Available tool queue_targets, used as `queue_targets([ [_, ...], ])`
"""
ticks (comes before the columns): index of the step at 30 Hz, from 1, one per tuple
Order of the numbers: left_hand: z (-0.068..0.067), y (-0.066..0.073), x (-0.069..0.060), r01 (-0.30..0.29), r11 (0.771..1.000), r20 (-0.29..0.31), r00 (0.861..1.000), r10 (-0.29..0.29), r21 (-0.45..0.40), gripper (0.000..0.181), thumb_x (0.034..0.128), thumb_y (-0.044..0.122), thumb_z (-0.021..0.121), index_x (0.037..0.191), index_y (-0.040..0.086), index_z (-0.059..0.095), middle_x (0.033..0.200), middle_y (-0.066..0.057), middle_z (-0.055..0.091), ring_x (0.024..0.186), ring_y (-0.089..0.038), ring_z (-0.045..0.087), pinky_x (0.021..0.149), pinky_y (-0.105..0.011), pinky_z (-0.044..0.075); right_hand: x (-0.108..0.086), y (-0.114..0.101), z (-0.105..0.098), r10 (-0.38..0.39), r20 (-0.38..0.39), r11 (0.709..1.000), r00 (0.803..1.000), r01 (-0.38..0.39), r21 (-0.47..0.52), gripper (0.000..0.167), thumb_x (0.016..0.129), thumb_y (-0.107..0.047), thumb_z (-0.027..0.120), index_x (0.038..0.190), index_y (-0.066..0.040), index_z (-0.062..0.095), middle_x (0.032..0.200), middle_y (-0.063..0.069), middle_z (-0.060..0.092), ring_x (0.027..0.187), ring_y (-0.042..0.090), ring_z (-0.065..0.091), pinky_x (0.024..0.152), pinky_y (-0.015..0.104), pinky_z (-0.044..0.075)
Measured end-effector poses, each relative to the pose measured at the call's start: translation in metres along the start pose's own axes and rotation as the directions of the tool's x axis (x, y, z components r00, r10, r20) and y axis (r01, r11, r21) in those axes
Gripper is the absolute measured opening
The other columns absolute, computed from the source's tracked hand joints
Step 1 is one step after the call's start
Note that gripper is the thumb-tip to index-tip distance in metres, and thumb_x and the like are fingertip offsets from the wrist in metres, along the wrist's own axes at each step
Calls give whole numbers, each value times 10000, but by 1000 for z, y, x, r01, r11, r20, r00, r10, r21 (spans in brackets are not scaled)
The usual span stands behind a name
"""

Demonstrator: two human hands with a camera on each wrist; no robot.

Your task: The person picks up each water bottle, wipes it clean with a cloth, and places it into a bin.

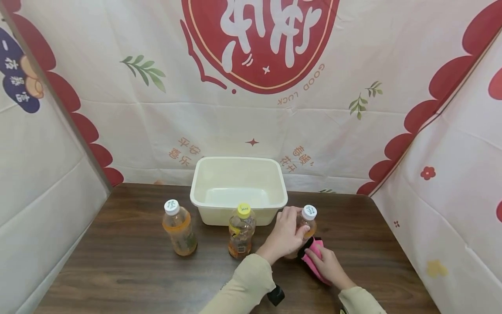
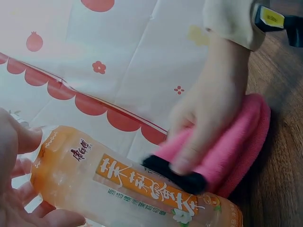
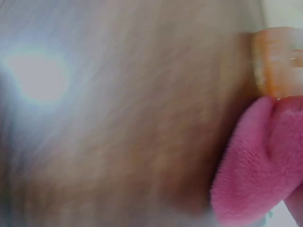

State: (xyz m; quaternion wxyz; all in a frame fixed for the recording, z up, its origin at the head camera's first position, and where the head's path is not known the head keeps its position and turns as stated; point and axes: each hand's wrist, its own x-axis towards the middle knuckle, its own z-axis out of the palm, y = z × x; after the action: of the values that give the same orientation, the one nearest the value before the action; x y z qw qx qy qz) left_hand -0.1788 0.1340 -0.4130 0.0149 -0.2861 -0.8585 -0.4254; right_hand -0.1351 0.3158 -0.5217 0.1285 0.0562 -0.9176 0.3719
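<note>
My left hand (image 1: 285,234) grips the upper part of a clear plastic drink bottle (image 1: 309,213) with a white cap, to the right of the basin. In the left wrist view, the bottle (image 2: 132,184) shows an orange band and an orange label with white characters. A folded pink cloth (image 2: 244,137) with a black edge is held in my right hand (image 1: 329,267). The cloth lies against the lower side of the bottle. Cloth and bottle base also show in the blurred right wrist view, where the right hand is mostly hidden.
A cream plastic basin (image 1: 238,213) stands at the back of the dark wooden table (image 1: 129,270). Before it is a yellow-capped bottle (image 1: 242,235), and to its left a white-capped bottle (image 1: 181,233). Printed cloth walls (image 1: 239,122) surround the table's back and sides.
</note>
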Motion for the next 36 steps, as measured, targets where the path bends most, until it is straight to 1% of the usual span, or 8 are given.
queue_targets([
  [4, 0, 0, 0, -9, 1000, -10, 1000, 9, 3, 365, 903, 238, 549, 1211, 91, 418, 1107, -35, 454, 976, -147, 388, 800, -203, 393, 7, -17, -14, 20, -89, 999, 996, -15, 50, 66, 849, -50, 598, 891, -8, 626, 674, -31, 579, 599, -15, 466, 531, 232, 422],
  [10, 2, 0, 0, 3, 1000, -16, 1000, -3, -2, 360, 898, 239, 558, 1197, 88, 427, 1121, -31, 456, 1000, -149, 393, 832, -212, 395, 19, -38, -40, -138, -202, 990, 970, 143, 11, 45, 809, 17, 621, 852, 27, 609, 664, -11, 585, 607, -17, 477, 533, 165, 409],
  [15, 2, 0, 0, 1, 1000, -24, 1000, -1, 4, 354, 889, 225, 570, 1185, 86, 434, 1114, -40, 461, 997, -159, 395, 830, -218, 396, 30, -58, -59, -251, -164, 968, 954, 249, -36, 160, 781, 46, 640, 935, 5, 632, 733, 49, 624, 657, -7, 504, 586, 128, 416],
  [18, 2, -2, 0, -7, 1000, -37, 999, 7, 12, 344, 881, 189, 576, 1175, 79, 436, 1102, -49, 461, 978, -162, 395, 822, -223, 396, 36, -67, -64, -279, -127, 960, 952, 276, -36, 201, 796, 28, 640, 994, 1, 626, 753, 51, 625, 655, 0, 497, 580, 127, 415],
  [25, 2, -3, 0, -3, 1000, -33, 999, 3, 24, 351, 883, 196, 569, 1185, 84, 431, 1097, -38, 448, 969, -149, 384, 815, -218, 399, 36, -63, -52, -307, -189, 952, 933, 305, -39, 291, 737, 104, 660, 1016, 34, 614, 813, 96, 647, 707, -11, 523, 636, 84, 429],
  [29, 2, -2, 0, -3, 1000, -32, 999, 4, 19, 348, 888, 219, 566, 1179, 89, 426, 1097, -39, 441, 982, -151, 376, 816, -223, 392, 30, -52, -42, -294, -247, 955, 923, 291, -50, 239, 726, 101, 667, 950, 38, 609, 768, 84, 633, 682, -8, 515, 612, 94, 422],
  [33, 3, -2, 0, -13, 999, -42, 999, 14, 32, 346, 890, 228, 564, 1171, 79, 428, 1086, -36, 437, 986, -159, 379, 814, -224, 390, 20, -41, -30, -266, -254, 964, 930, 261, -54, 142, 753, 48, 669, 875, 15, 606, 701, 35, 608, 633, -5, 499, 552, 142, 418],
  [36, 3, -1, 0, -16, 999, -40, 999, 17, 34, 348, 894, 231, 555, 1174, 72, 423, 1099, -55, 438, 984, -168, 380, 811, -223, 396, 11, -30, -20, -248, -206, 969, 947, 240, -65, 104, 761, 13, 678, 833, -16, 608, 693, 4, 602, 626, 2, 500, 532, 196, 427],
])
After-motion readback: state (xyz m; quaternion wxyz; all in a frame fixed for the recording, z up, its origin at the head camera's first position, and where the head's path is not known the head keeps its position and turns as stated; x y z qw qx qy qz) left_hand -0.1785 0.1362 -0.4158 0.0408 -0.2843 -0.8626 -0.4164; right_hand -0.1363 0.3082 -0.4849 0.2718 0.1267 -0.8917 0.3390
